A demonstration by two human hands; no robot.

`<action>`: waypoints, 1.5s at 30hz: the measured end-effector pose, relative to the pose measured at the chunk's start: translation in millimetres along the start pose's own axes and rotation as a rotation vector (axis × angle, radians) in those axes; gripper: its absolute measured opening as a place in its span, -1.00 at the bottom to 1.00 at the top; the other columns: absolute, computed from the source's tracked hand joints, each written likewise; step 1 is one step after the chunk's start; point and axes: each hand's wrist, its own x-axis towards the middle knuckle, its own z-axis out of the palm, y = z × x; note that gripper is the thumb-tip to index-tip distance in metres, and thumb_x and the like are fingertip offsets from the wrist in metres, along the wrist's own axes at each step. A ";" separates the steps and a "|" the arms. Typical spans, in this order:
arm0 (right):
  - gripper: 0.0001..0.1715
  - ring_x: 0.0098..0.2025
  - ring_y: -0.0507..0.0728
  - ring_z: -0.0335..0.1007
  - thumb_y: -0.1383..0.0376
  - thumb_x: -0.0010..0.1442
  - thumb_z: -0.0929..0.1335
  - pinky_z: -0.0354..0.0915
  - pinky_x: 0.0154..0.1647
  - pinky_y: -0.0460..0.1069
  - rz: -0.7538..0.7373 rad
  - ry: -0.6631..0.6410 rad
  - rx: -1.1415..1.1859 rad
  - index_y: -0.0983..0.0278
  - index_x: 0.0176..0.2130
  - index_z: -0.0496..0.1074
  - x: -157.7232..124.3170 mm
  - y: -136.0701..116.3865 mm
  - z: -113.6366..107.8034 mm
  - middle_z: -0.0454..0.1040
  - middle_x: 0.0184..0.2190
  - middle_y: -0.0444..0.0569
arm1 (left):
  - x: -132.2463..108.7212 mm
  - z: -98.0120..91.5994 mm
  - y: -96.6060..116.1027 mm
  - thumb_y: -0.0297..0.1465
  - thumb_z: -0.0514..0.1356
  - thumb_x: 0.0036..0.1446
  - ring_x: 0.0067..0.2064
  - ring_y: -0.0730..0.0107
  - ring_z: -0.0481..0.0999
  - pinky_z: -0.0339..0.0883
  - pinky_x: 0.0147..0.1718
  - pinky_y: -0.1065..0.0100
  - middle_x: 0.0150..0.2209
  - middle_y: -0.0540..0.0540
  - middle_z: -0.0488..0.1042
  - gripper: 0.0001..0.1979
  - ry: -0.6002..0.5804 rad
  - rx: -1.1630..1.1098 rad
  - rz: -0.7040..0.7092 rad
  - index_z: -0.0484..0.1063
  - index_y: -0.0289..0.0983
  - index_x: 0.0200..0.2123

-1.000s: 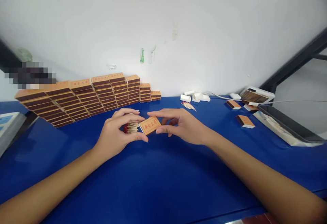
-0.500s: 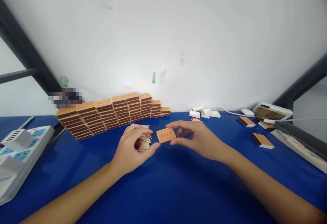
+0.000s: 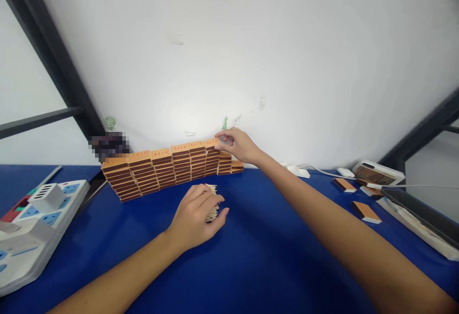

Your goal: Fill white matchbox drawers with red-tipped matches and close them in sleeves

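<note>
My right hand (image 3: 241,146) pinches the right end of an orange matchbox (image 3: 211,144) between thumb and fingers. That box lies flat on top of a column in the row of stacked matchboxes (image 3: 163,167) along the wall. Two lower columns stand just right of it, partly behind my fingers. On the blue table, my left hand (image 3: 195,214) rests over a pile of loose matches (image 3: 213,212), thumb and fingers apart. The hand covers much of the pile, and only pale sticks show.
At the left sits a white power strip (image 3: 77,204) with plugs. Loose matchboxes (image 3: 366,212) lie at the right, near a phone (image 3: 423,211) and a white device (image 3: 380,171) with a cable. White pieces (image 3: 299,171) lie by the wall, partly behind my right arm.
My right hand has carried the matchbox from the front of the table up and back onto the stack. My left hand stays by the matches. The view has shifted slightly.
</note>
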 end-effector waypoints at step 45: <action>-0.84 -0.24 0.11 0.47 0.44 0.31 0.41 0.33 -0.19 0.00 0.037 -0.381 -0.226 0.26 -0.21 0.63 -166.3 -27.8 -35.1 0.53 -0.19 0.01 | -2.2 -0.5 -1.8 -0.14 0.35 0.33 0.21 -0.10 0.50 0.41 0.19 -0.14 0.14 -0.27 0.57 -0.63 -0.253 0.070 -0.022 0.57 -0.21 0.08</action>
